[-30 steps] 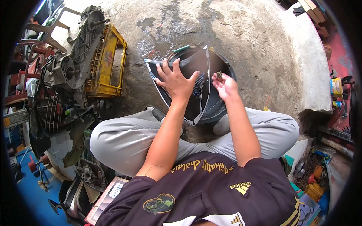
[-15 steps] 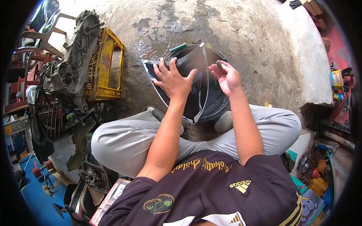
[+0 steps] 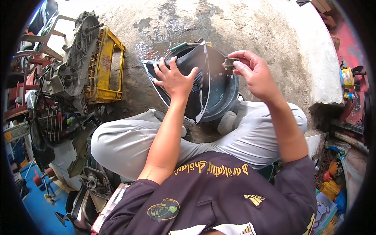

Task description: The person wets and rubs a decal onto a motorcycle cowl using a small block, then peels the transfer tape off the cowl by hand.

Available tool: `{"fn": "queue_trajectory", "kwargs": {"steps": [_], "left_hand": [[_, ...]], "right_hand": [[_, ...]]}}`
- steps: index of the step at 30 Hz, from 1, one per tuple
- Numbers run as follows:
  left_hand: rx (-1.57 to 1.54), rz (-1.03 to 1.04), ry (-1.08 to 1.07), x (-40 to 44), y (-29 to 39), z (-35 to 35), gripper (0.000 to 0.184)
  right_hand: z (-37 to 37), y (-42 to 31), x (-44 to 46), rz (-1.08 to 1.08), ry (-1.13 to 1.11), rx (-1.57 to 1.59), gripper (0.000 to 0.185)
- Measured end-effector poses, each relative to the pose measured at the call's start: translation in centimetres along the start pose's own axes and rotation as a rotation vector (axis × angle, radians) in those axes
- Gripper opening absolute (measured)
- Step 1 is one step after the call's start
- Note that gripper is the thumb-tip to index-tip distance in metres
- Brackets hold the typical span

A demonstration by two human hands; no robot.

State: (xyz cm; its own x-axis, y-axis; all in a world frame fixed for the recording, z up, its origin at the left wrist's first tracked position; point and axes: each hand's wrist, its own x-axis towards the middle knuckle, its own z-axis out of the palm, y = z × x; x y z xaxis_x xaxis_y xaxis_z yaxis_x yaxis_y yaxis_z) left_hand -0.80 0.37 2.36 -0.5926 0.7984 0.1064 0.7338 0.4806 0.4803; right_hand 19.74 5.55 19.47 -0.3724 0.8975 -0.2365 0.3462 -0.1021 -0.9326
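A glossy black pointed panel (image 3: 199, 101) with pale edges and a small blue round emblem lies tilted over a round black basin (image 3: 234, 87). My left hand (image 3: 175, 80) rests on the panel's upper left part, fingers spread wide and holding nothing. To the right of the basin, my right hand (image 3: 258, 74) is raised. Its thumb and fingers pinch a small grey-brown, ring-like piece (image 3: 232, 63), apart from the panel. What the piece is made of I cannot make out. The panel hides much of the basin's inside.
At the left, a yellow crate (image 3: 111, 66) stands beside a greasy engine casing (image 3: 74, 58). The concrete floor (image 3: 266, 35) is wet behind the basin. A white ledge (image 3: 323, 62) runs along the right. Assorted parts and a carburetor (image 3: 93, 182) lie close by my legs.
My right hand has lifted away to the right of the panel, turning so the small piece now shows between thumb and fingers. My left hand stays spread on the panel.
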Motion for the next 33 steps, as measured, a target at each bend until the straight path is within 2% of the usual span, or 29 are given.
{"fn": "queue_trajectory", "kwargs": {"steps": [3, 7, 9, 12, 15, 19, 21, 22, 25, 26, 28, 30, 33], "left_hand": [[0.011, 0.014, 0.025, -0.3, -0.2, 0.2, 0.086], [-0.02, 0.396, 0.188, -0.2, -0.7, 0.7, 0.065], [-0.025, 0.531, 0.127, 0.2, -1.1, 0.8, 0.061], [0.149, 0.607, -0.006, 0.2, 0.1, 0.1, 0.062], [0.309, 0.957, -0.206, 2.5, 0.9, -0.9, 0.059], [0.299, 0.926, -0.378, 3.3, 1.4, -0.9, 0.063], [0.302, 0.92, -0.376, 3.3, 1.4, -0.8, 0.064], [0.302, 0.926, -0.398, 3.5, 1.6, -0.8, 0.064], [0.316, 0.985, -0.458, 4.1, 1.9, -0.8, 0.064], [0.338, 0.992, -0.503, 4.4, 1.7, -1.1, 0.068], [0.349, 1.004, -0.546, 6.0, 2.0, -1.9, 0.073], [0.268, 1.11, -0.73, 7.9, 1.6, -2.9, 0.088], [0.272, 1.216, -0.713, 9.4, 1.2, -2.7, 0.099]], "right_hand": [[-2.1, -1.4, 0.3, -0.067, -0.065, -0.115, 0.021], [-5.0, -2.2, 3.1, -0.153, -0.122, -0.215, 0.02], [-6.0, -2.0, 4.9, -0.247, -0.177, -0.423, 0.022], [-6.4, -1.6, 7.4, -0.31, -0.214, -0.539, 0.023], [-6.3, 0.1, 9.2, -0.419, -0.252, -0.554, 0.022], [-4.6, 2.7, 10.1, -0.369, -0.195, -0.444, 0.027], [-3.9, 4.6, 10.2, -0.385, -0.236, -0.293, 0.029], [-4.0, 5.4, 10.8, -0.258, -0.26, -0.26, 0.027], [-3.6, 7.6, 12.2, -0.255, -0.255, -0.24, 0.024], [-3.1, 8.7, 12.7, -0.212, -0.272, -0.121, 0.023], [-3.4, 7.7, 12.5, -0.147, -0.293, -0.13, 0.024], [-3.5, 7.9, 12.6, -0.057, -0.3, -0.137, 0.024], [-3.0, 8.7, 13.4, 0.008, -0.35, -0.151, 0.024]]}}
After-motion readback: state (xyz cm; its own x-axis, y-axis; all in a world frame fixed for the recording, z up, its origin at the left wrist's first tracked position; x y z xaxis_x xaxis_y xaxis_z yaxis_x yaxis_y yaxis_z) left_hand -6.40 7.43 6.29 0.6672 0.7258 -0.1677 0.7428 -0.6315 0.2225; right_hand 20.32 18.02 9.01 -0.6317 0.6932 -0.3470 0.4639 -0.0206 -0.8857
